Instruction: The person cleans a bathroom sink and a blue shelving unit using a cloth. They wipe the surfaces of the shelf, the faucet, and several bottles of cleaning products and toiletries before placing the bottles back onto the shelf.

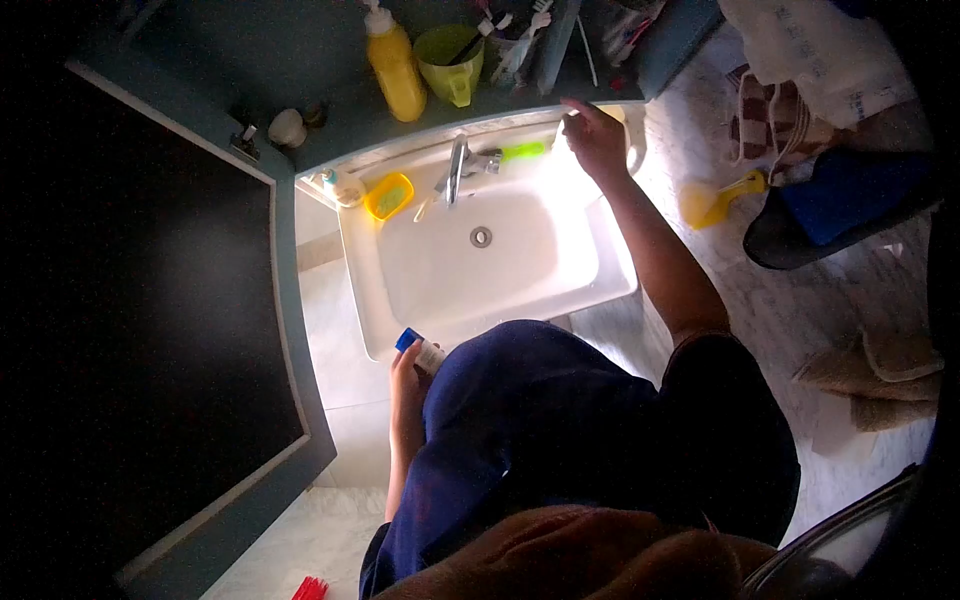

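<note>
My left hand (403, 385) is closed around a small white bottle with a blue cap (430, 357), near the front left corner of the sink (440, 280). The label's print is too small to read. Over the back right corner of the sink, my right hand (597, 142) reaches toward the edge of the cabinet shelf (330, 150). Its index finger is stretched out and the thumb side stands apart; nothing shows in it. A bright green object (522, 151) lies beside the faucet (457, 170), left of that hand.
A yellow soap dish (389, 197) sits at the sink's back left. On the shelf stand a yellow pump bottle (395, 70), a green cup (450, 65) and toothbrushes (540, 15). An open mirrored door (190, 320) fills the left. Cloths (880, 370) hang at right.
</note>
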A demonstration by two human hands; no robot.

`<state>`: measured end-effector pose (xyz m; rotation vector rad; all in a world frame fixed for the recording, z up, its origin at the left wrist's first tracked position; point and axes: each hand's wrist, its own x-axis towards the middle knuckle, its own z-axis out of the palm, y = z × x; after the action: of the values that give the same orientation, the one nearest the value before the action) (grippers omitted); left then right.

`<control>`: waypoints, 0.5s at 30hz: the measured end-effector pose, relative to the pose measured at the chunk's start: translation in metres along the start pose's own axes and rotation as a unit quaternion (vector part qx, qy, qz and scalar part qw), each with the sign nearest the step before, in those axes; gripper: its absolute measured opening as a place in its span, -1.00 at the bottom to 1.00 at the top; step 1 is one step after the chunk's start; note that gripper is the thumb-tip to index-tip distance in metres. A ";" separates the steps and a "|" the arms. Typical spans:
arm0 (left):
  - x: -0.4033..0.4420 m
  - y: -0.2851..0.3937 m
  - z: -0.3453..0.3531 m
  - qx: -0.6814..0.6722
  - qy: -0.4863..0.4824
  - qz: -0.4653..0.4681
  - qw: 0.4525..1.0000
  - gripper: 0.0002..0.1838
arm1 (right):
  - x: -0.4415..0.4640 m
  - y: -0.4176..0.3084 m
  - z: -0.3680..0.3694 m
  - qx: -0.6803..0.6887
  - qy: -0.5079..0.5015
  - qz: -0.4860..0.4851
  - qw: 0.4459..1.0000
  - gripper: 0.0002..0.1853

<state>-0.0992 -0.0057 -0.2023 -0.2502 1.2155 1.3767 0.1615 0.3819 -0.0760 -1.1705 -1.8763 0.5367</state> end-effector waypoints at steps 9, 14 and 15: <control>-0.001 0.003 -0.012 0.022 0.008 0.004 1.000 -0.68 | 0.044 -0.050 0.045 -0.281 -0.037 -0.012 0.959 -0.63; -0.008 0.002 -0.020 0.018 0.016 0.023 0.999 -0.67 | 0.045 -0.030 0.056 -0.264 0.011 -0.007 0.964 -0.74; -0.008 0.003 -0.022 0.017 0.020 0.018 0.999 -0.67 | 0.045 -0.031 0.055 -0.256 0.019 -0.015 0.966 -0.74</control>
<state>-0.1111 -0.0260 -0.2040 -0.2330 1.2804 1.3865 0.0901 0.4106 -0.0654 -1.4622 -2.0585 -0.0002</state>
